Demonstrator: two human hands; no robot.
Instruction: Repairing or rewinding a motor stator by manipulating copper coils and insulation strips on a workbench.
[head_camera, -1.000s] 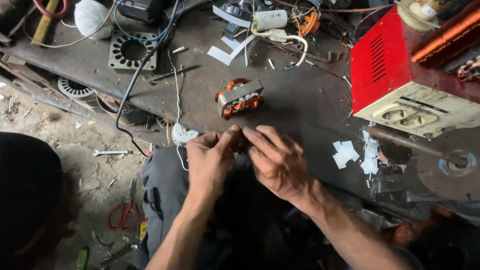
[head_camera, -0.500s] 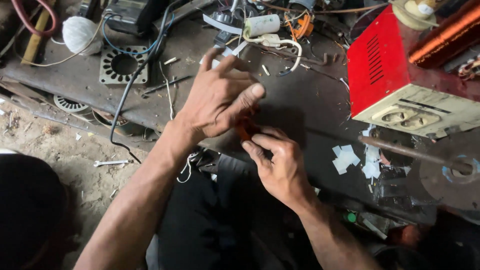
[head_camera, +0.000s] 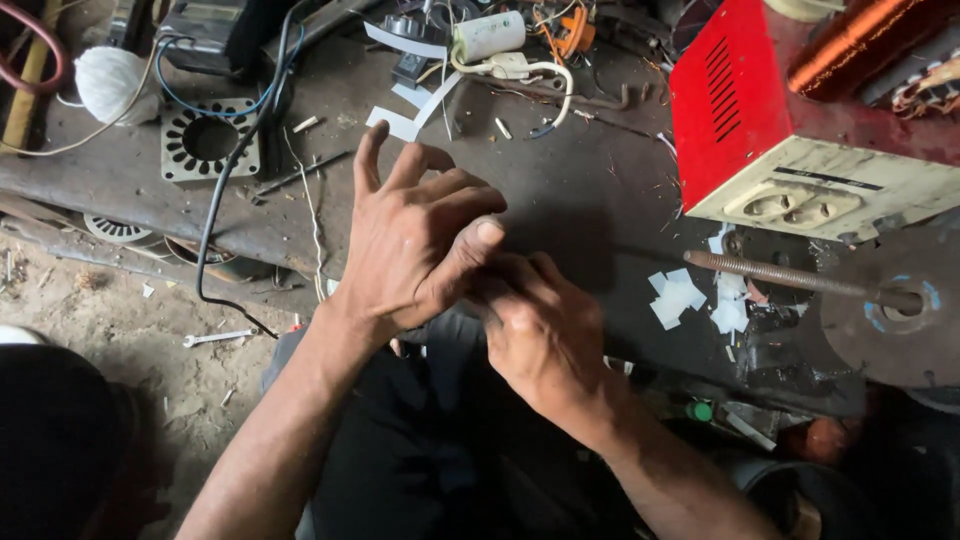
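Meeting over the workbench (head_camera: 560, 200), left hand (head_camera: 415, 245) splayed, right hand (head_camera: 540, 335) curled, contents hidden

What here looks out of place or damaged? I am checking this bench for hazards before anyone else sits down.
Torn white paper scraps lie scattered on the dark bench near the red metal box, whose cream socket face is grimy and chipped. Loose wires tangle at the back. Both hands meet mid-bench.
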